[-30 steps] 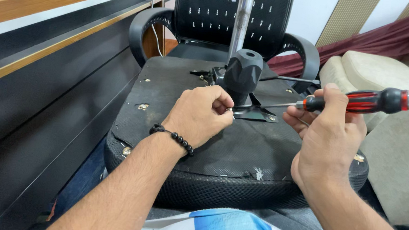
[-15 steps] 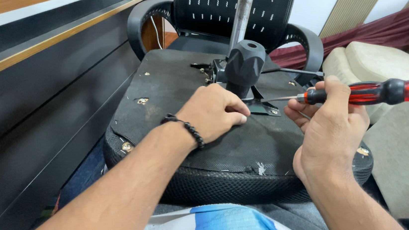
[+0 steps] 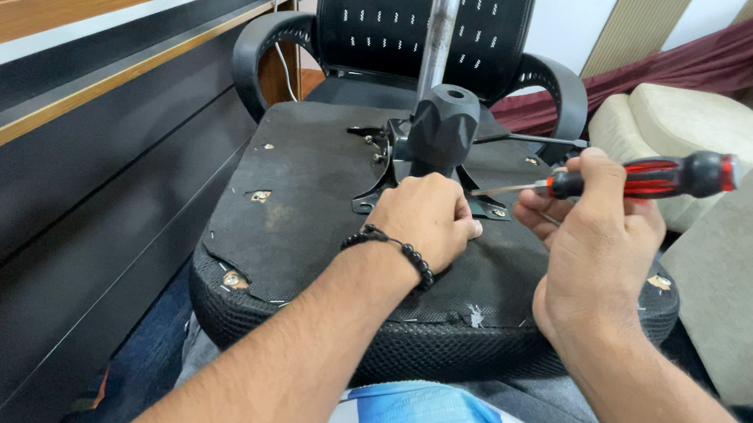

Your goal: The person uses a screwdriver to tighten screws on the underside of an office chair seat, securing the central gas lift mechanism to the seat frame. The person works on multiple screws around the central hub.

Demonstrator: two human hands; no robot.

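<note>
An upturned office chair seat [image 3: 303,204] lay across the person's lap, its black underside facing up, with the metal mechanism plate [image 3: 418,165] and its upright column [image 3: 438,33] bolted near the middle toward the far edge. The left hand [image 3: 426,221] rested in a loose fist on the underside just in front of that plate, fingers curled together on nothing I could make out. The right hand [image 3: 598,251] had its fingers clamped on a red-and-black screwdriver [image 3: 637,180] near the seat's right edge, the tip pointing left at the plate's base.
</note>
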